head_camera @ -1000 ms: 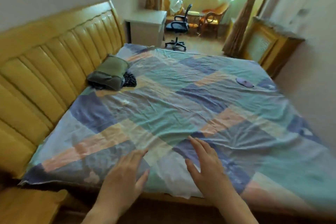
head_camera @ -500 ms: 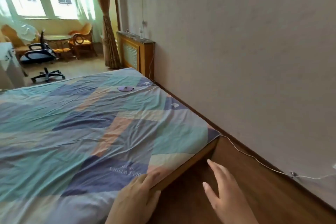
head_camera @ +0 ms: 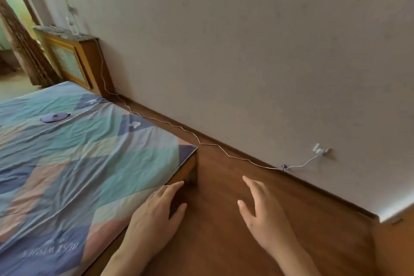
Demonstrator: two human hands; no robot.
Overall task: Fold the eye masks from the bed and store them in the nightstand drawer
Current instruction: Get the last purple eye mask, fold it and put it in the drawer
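A small purple eye mask (head_camera: 55, 117) lies flat on the patchwork bedsheet (head_camera: 78, 163), far from both hands, toward the far side of the bed. My left hand (head_camera: 154, 217) hovers palm down over the near corner edge of the bed, fingers apart, holding nothing. Over the wooden floor to the right of the bed, my right hand (head_camera: 262, 215) is spread and empty too. No nightstand or drawer is in view.
A wooden floor strip (head_camera: 235, 186) runs between the bed and the wall (head_camera: 246, 51). A thin white cable (head_camera: 190, 134) trails along the skirting to a wall plug (head_camera: 321, 150). A wooden radiator cover (head_camera: 74, 60) stands beyond the bed, beside a brown curtain (head_camera: 20, 47).
The view has swung right, from the headboard side of the bed to its corner and the wall. Both hands now sit over the bed corner and the floor, still empty.
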